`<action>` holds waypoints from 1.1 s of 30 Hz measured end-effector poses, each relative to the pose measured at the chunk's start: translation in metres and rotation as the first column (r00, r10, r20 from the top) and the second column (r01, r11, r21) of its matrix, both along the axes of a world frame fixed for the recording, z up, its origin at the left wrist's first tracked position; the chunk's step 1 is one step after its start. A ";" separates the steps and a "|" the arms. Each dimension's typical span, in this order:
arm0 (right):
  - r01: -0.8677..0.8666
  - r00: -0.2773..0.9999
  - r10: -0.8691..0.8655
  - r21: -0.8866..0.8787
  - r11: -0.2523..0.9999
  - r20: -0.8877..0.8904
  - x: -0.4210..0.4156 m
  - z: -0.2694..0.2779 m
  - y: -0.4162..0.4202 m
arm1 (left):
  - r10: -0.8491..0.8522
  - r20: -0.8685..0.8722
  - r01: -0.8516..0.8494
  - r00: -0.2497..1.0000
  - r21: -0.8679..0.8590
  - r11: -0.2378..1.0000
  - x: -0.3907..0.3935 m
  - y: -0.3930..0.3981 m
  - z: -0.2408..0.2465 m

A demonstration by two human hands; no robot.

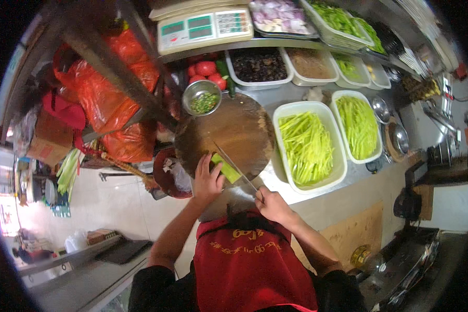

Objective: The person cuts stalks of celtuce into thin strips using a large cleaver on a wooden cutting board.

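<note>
On a round wooden chopping board [241,117] lies a pale green stem piece [230,172], possibly celtuce. My left hand [210,182] presses on it from the left with its fingers. A kitchen knife [234,165] is gripped at the handle by my right hand [275,205]. Its blade is seen nearly edge-on and runs along the right side of the piece; whether it touches is hard to tell. A steel bowl [186,100] with chopped green and reddish bits [204,103] sits at the board's far left edge.
Right of the board are two white tubs of green shreds [307,148] [357,126]. Behind stand a tub of dark fungus-like pieces [260,65], tomatoes [206,68] and a digital scale [206,31] on a shelf. Red plastic bags [111,93] and a red bucket [162,177] are left.
</note>
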State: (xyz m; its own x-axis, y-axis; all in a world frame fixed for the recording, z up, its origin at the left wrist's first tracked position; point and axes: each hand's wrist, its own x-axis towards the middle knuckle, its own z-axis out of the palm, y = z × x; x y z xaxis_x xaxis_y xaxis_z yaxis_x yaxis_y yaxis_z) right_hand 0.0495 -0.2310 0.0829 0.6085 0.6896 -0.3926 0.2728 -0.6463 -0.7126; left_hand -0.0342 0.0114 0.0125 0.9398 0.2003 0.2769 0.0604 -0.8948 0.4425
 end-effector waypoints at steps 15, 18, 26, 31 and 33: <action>-0.123 0.991 0.129 -0.170 0.978 0.021 0.020 -0.015 0.011 | 0.115 0.129 -0.082 0.985 -0.241 0.967 0.027 -0.008 -0.014; -0.121 0.989 0.137 -0.236 0.964 0.055 0.016 0.024 0.028 | 0.083 0.118 -0.061 0.990 -0.173 0.983 0.026 -0.005 -0.010; -0.174 0.967 0.206 -0.203 0.964 0.150 0.024 0.032 0.042 | 0.034 0.235 -0.006 0.971 -0.120 0.993 0.018 -0.005 -0.029; -0.126 0.959 0.154 -0.130 0.984 0.239 0.017 -0.014 0.037 | 0.086 0.299 -0.018 0.950 -0.223 0.975 0.020 -0.004 -0.036; -0.128 0.962 0.167 -0.184 0.975 0.214 0.014 -0.017 0.034 | 0.109 0.285 -0.042 0.952 -0.233 0.972 0.020 -0.003 -0.033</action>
